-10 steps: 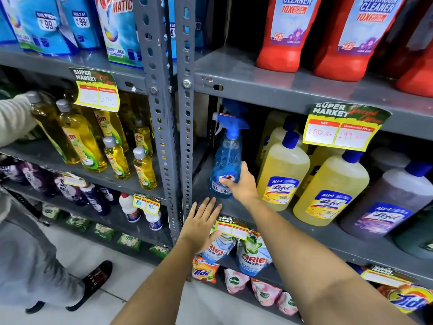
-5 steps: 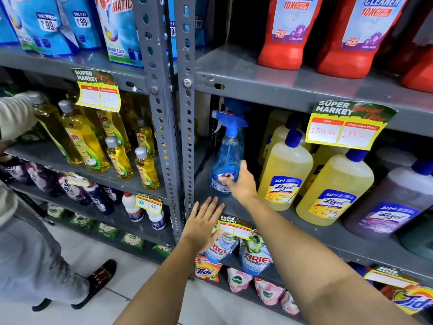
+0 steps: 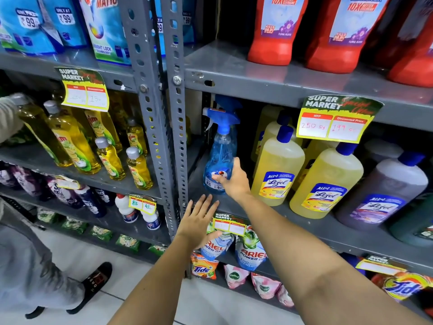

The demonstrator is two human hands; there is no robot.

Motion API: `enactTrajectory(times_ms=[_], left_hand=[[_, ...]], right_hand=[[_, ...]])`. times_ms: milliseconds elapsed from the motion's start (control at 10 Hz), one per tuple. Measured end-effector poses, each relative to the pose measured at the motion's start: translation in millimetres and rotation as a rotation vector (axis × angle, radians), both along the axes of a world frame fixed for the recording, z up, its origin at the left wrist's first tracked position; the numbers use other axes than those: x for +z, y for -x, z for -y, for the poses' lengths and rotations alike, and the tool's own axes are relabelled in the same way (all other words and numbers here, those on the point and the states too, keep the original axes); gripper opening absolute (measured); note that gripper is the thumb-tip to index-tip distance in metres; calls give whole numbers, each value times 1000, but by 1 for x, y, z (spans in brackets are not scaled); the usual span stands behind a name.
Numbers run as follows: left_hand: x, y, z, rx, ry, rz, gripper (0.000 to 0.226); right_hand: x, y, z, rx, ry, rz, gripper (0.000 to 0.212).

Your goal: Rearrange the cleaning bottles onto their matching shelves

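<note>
A blue spray bottle [image 3: 220, 151] stands upright at the left end of the grey middle shelf [image 3: 304, 221]. My right hand [image 3: 234, 181] wraps its lower body from the right, thumb on the label. My left hand [image 3: 199, 221] is held flat with fingers spread just below, in front of the shelf edge, holding nothing. Yellow Lizol bottles [image 3: 278, 170] with blue caps stand right of the spray bottle, then a purple one [image 3: 384, 193]. Red bathroom cleaner bottles [image 3: 274, 29] fill the shelf above.
A grey slotted upright [image 3: 173, 127] splits the rack. Left of it are yellow dish-liquid bottles [image 3: 70, 141] and another person's sleeve [image 3: 7, 118], their leg and sandal [image 3: 96, 285] on the floor. Detergent pouches [image 3: 250, 252] hang below; price tags [image 3: 335, 120] stick out from shelf edges.
My right hand stays on the spray bottle's base, and the left hand stays spread below it. The view has shifted slightly; nothing has been lifted.
</note>
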State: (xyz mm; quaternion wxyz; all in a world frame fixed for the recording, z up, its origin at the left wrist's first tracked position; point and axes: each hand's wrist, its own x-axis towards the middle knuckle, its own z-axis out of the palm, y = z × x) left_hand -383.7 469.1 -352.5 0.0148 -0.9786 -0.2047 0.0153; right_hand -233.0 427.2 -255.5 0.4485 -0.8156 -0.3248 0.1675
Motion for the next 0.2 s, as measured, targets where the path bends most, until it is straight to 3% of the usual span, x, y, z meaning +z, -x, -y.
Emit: enactTrajectory(times_ms=[100,200], left_hand=[[11,-4,-1,18,4,-46,99],[22,-5,5,1,49,83,85]], right_hand=[[6,0,3,7,-70,-71,76],[15,8,27,-36,-239,-84,92]])
